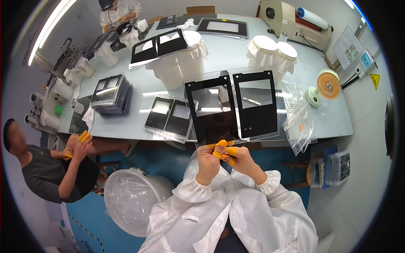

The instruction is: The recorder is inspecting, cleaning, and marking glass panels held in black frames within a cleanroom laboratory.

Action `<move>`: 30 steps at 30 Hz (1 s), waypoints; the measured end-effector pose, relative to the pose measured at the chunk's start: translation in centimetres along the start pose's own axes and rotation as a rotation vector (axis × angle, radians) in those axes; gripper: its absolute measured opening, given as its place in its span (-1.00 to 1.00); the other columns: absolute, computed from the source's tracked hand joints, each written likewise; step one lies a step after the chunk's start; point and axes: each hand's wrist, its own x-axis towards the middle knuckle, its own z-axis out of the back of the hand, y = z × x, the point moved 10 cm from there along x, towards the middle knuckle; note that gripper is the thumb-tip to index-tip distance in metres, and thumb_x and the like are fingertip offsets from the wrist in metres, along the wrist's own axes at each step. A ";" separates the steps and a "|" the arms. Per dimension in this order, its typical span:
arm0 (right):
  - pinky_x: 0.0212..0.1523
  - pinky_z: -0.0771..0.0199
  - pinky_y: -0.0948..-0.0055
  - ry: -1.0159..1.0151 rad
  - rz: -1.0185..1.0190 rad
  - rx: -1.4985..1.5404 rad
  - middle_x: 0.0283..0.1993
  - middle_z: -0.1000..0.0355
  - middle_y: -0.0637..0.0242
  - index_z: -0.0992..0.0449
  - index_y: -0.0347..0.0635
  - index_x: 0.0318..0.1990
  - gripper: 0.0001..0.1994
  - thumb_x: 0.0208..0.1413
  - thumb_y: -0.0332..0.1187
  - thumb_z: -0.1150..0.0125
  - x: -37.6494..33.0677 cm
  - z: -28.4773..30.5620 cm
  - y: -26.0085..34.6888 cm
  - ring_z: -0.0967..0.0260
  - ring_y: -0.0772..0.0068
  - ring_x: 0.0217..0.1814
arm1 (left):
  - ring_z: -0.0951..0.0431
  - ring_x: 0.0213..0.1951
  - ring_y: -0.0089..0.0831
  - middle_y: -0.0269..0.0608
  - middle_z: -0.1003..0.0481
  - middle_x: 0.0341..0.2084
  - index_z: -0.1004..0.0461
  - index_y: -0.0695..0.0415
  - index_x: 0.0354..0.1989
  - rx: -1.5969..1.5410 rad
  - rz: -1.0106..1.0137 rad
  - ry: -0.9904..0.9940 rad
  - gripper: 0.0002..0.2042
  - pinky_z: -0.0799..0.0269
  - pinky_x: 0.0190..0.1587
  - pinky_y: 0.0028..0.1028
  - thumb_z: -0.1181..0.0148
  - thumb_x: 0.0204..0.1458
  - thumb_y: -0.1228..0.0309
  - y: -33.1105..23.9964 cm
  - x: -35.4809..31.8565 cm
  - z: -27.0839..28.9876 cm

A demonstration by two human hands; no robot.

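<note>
Your left hand (208,158) and right hand (240,158) sit close together at the lower middle of the head view, both in white striped sleeves with orange finger cots on the fingertips (221,144). Both hands pinch the bottom edge of a clear sheet (230,78) that carries two black framed panels: fingers closed on that edge, thumbs in front. The sheet is raised off the table, held up between you and the grey table (333,120). Left panel (209,109) and right panel (255,103) stand side by side, just apart. Each panel's long axis runs bottom to top in the view, tops pointing away from you and leaning slightly left, glossy window areas toward the far end.

On the table behind: a similar flat pair of panels (168,116) to the left, a stack of panels (110,96) further left, cloth-covered white tubs (272,50), a small orange fan (327,84), clear plastic bags (299,124) just right of the held sheet. Below left, a large clear-lined bin (130,198). A seated person (55,168) at far left, also wearing orange cots; another person (118,12) at the far table end
</note>
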 end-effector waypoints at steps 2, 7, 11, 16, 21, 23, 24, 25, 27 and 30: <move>-0.56 -0.31 0.64 0.022 -0.027 0.034 -0.48 -0.40 0.24 -0.43 -0.20 -0.20 -0.74 -0.14 -0.43 -0.17 0.3 0.1 0.3 -0.31 0.39 -0.61 | -0.39 -0.55 -0.59 -0.20 -0.47 -0.52 -0.46 0.21 -0.39 0.003 -0.010 -0.006 -0.72 -0.32 -0.47 -0.66 -0.04 -0.08 0.22 -0.2 0.2 0.2; -0.51 -0.26 0.67 0.099 -0.157 0.122 -0.47 -0.39 0.30 -0.36 -0.21 -0.10 -0.69 -0.05 -0.36 -0.09 -0.6 1.5 -2.5 -0.24 0.53 -0.59 | -0.29 -0.66 -0.69 -0.36 -0.39 -0.68 -0.47 0.24 -0.43 -0.045 0.024 -0.034 -0.76 -0.29 -0.56 -0.71 -0.08 -0.07 0.28 -0.5 0.4 1.5; -0.41 -0.26 0.70 -0.126 -0.539 0.160 -0.46 -0.34 0.34 -0.37 -0.29 -0.19 -0.78 -0.02 -0.45 -0.03 -3.1 4.8 -11.3 -0.26 0.58 -0.44 | -0.27 -0.68 -0.68 -0.36 -0.37 -0.71 -0.47 0.25 -0.45 -0.059 0.064 -0.003 -0.75 -0.24 -0.60 -0.71 -0.06 -0.05 0.27 -0.4 0.0 0.5; -0.20 -0.20 0.81 -0.248 -0.193 0.645 -0.10 -0.21 0.34 -0.18 -0.28 0.00 -0.64 0.08 -0.30 0.14 3.8 5.7 -4.0 -0.17 0.65 -0.14 | -0.30 -0.67 -0.63 -0.29 -0.38 -0.68 -0.45 0.27 -0.47 0.000 0.155 0.056 -0.71 -0.32 -0.56 -0.73 -0.07 -0.08 0.24 1.2 -1.7 -1.1; -0.11 -0.21 0.72 -0.211 -0.231 0.926 -0.15 -0.30 0.30 -0.27 -0.29 -0.07 -0.72 0.03 -0.45 0.03 6.7 4.0 -2.4 -0.23 0.61 -0.17 | -0.24 -0.70 -0.64 -0.30 -0.37 -0.71 -0.46 0.30 -0.48 -0.018 0.163 0.068 -0.73 -0.19 -0.64 -0.74 -0.06 -0.05 0.28 1.2 -2.6 -2.0; -0.13 -0.20 0.74 -0.221 -0.181 0.818 -0.18 -0.29 0.33 -0.28 -0.29 -0.09 -0.73 0.03 -0.44 0.02 7.1 4.2 -1.5 -0.22 0.63 -0.22 | -0.23 -0.70 -0.66 -0.33 -0.37 -0.72 -0.47 0.28 -0.45 -0.013 0.172 0.061 -0.73 -0.15 -0.64 -0.73 -0.07 -0.06 0.27 1.5 -2.8 -1.9; -0.14 -0.21 0.74 -0.218 -0.199 0.635 -0.21 -0.28 0.34 -0.28 -0.29 -0.08 -0.72 0.03 -0.44 0.02 7.3 4.4 -0.7 -0.21 0.64 -0.23 | -0.22 -0.70 -0.69 -0.37 -0.37 -0.72 -0.47 0.26 -0.43 -0.007 0.184 0.052 -0.73 -0.12 -0.64 -0.72 -0.08 -0.06 0.26 1.8 -3.0 -1.7; -0.14 -0.21 0.74 -0.213 -0.199 0.638 -0.21 -0.28 0.34 -0.28 -0.29 -0.08 -0.72 0.03 -0.44 0.02 7.3 4.3 0.2 -0.21 0.64 -0.23 | -0.22 -0.70 -0.69 -0.37 -0.37 -0.72 -0.47 0.26 -0.43 -0.005 0.183 0.047 -0.73 -0.12 -0.64 -0.72 -0.08 -0.06 0.26 1.8 -3.0 -1.7; -0.25 -0.19 0.78 -0.273 -0.186 0.627 -0.29 -0.26 0.39 -0.32 -0.23 -0.12 -0.73 -0.01 -0.39 -0.06 7.0 4.8 1.3 -0.19 0.66 -0.27 | -0.22 -0.71 -0.68 -0.35 -0.37 -0.72 -0.47 0.26 -0.43 -0.015 0.177 0.015 -0.74 -0.13 -0.64 -0.72 -0.08 -0.06 0.26 1.7 -3.1 -1.4; -0.19 -0.20 0.73 -0.259 -0.139 0.568 -0.27 -0.26 0.37 -0.32 -0.22 -0.12 -0.73 -0.01 -0.37 -0.06 6.7 5.4 2.1 -0.21 0.60 -0.26 | -0.21 -0.74 -0.67 -0.16 -0.47 -0.61 -0.48 0.29 -0.48 0.001 0.115 0.037 -0.69 -0.16 -0.68 -0.75 -0.05 -0.06 0.23 1.2 -3.2 -1.6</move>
